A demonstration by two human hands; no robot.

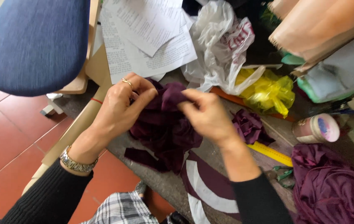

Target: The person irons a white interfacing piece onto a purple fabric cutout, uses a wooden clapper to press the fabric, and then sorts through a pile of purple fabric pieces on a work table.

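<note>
Both of my hands work a bunched piece of dark purple fabric lying on the grey table. My left hand, with a ring and a metal wristwatch, pinches the fabric's upper edge. Facing it, my right hand grips the same fold between thumb and fingers. A small gathered purple fabric flower lies just right of my right hand. Flat purple cut pieces with white curved paper patterns lie under my right forearm.
A yellow ruler, a pink-lidded tub and a heap of purple cloth sit to the right. Printed papers, white and yellow plastic bags and fabric rolls lie beyond. A blue padded stool stands left over red floor tiles.
</note>
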